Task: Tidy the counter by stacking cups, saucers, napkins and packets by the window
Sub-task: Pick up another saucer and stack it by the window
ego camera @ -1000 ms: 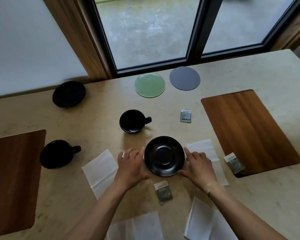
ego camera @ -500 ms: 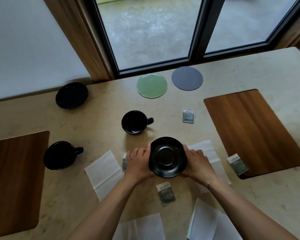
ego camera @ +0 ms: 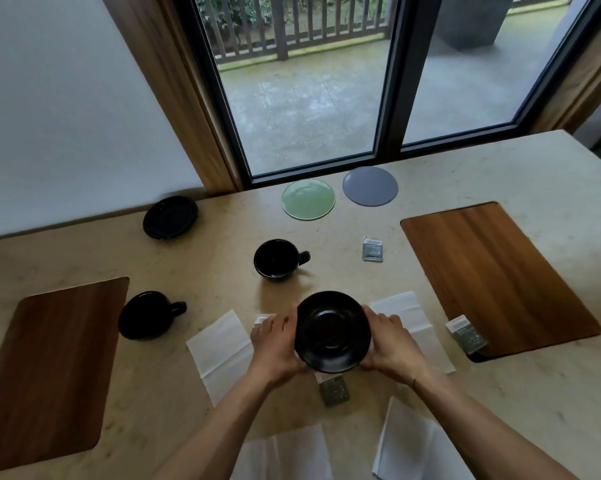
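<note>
The black saucer [ego camera: 333, 331] sits between both hands just ahead of the person, tilted a little toward them and, I'd judge, lifted clear of the counter [ego camera: 223, 258]. The left hand [ego camera: 276, 344] grasps its rim at nine o'clock and the right hand [ego camera: 391, 344] at three o'clock, fingers curled round the edge and both forearms reaching in from the near side.

As for progress, I'd say the tidying has barely begun. Nothing is stacked by the window [ego camera: 313, 98] yet. At twelve o'clock from the saucer stands a black cup [ego camera: 278, 259], handle to the right, and beyond it, close to the window, lie a green saucer [ego camera: 308, 199] and a grey disc [ego camera: 369, 186] side by side, not on top of each other. A second black saucer [ego camera: 170, 217] is off at ten o'clock near the wall, and another black cup [ego camera: 146, 315] at nine o'clock beside the left wooden mat [ego camera: 49, 368].

Napkins are scattered: one [ego camera: 219, 344] under the left hand's side, one [ego camera: 413, 320] under the right, two more [ego camera: 285, 455] [ego camera: 417, 448] at the near edge. The packets are loose as well: one [ego camera: 372, 249] at one o'clock, one [ego camera: 465, 334] on the edge of the right wooden mat [ego camera: 493, 278], one [ego camera: 333, 391] just below the saucer, and what may be a fourth peeks out by the left fingers, though I can't be sure.
</note>
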